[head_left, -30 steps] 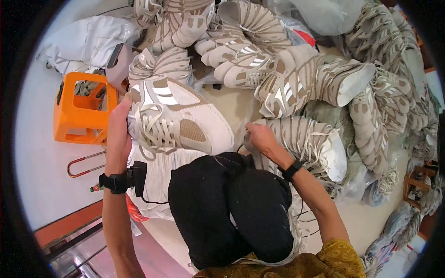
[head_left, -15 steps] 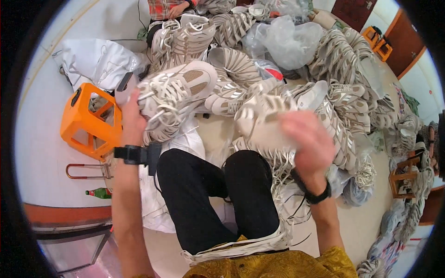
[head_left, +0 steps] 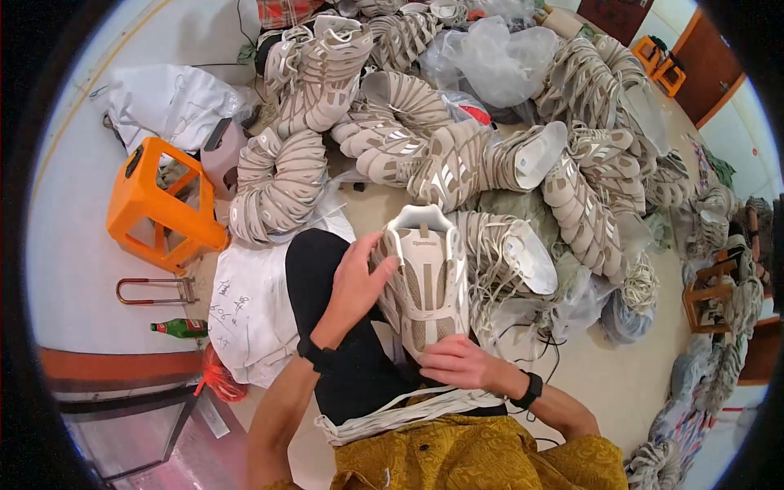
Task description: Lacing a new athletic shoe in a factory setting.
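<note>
A beige and white sneaker upper [head_left: 422, 282] rests on my lap, its heel collar pointing away from me and its toe toward me. My left hand [head_left: 358, 282] grips its left edge, thumb near the collar. At the toe end my right hand [head_left: 459, 362] is closed on it, the fingertips partly hidden. A bundle of off-white shoelaces [head_left: 400, 415] lies across my lap. Just beyond my knees are a curved stack of nested uppers [head_left: 282, 184] on the left and a stack with hanging laces [head_left: 510, 253] on the right.
An orange stool [head_left: 159, 208] stands at left, near a green bottle [head_left: 180, 327] and a white sack [head_left: 253, 306] on the floor. More stacked uppers [head_left: 584, 216] spread ahead and right. Clear plastic bags [head_left: 494, 61] lie at the back; black cables [head_left: 547, 351] run on the right.
Both hands have come down and inward to my lap, now together on one upper. The laced upper my left hand held at upper left is no longer there.
</note>
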